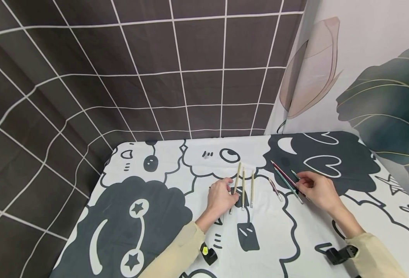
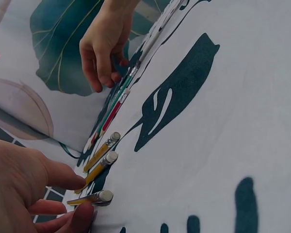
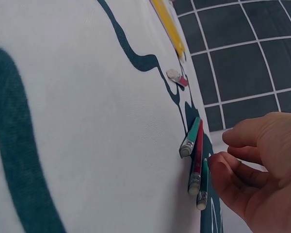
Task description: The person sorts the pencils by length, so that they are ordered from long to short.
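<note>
Our left hand (image 1: 220, 196) straddles the leftmost of three grouped yellow pencils (image 1: 237, 173); we can't tell whether its fingers grip. Farther off, our right hand (image 1: 318, 192), fingers loosely parted, hovers beside red and green pencils (image 3: 197, 160), apparently yet unsorted.

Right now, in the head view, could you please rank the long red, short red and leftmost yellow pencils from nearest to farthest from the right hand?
1. Long red pencil, by the right hand.
2. Short red pencil, to that hand's left.
3. Leftmost yellow pencil, farther left, by the left hand.
</note>
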The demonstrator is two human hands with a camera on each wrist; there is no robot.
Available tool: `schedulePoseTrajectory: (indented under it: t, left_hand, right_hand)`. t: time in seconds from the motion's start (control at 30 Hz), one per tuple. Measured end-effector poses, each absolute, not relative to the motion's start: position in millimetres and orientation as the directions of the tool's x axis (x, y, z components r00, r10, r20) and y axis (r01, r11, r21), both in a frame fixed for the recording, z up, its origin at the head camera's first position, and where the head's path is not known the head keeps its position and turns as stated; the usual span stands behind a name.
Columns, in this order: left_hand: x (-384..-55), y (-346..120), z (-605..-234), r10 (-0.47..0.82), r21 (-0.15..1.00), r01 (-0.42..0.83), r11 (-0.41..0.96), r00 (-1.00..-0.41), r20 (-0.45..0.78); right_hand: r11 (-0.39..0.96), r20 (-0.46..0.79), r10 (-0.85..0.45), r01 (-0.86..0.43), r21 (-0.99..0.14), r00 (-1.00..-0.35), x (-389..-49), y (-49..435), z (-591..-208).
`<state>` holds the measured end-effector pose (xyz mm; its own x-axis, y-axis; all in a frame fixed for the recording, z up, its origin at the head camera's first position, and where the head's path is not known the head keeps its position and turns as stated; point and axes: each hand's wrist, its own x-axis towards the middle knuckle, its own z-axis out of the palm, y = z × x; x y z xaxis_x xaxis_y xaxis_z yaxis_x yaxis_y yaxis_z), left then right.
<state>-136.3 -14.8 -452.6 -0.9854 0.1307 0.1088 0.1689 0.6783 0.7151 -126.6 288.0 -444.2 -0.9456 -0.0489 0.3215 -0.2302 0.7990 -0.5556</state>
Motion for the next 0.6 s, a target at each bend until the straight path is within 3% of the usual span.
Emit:
schedulePoseTrajectory:
  t: [0.6]
  left_hand:
    - [-137.9, -11.7, -452.3, 0.135, 0.683, 0.162, 0.712, -0.986, 0.093]
  right_hand:
    - [0.828, 0.341, -0.079, -0.252, -0.501, -0.937, -133.2, 287.4, -451.9]
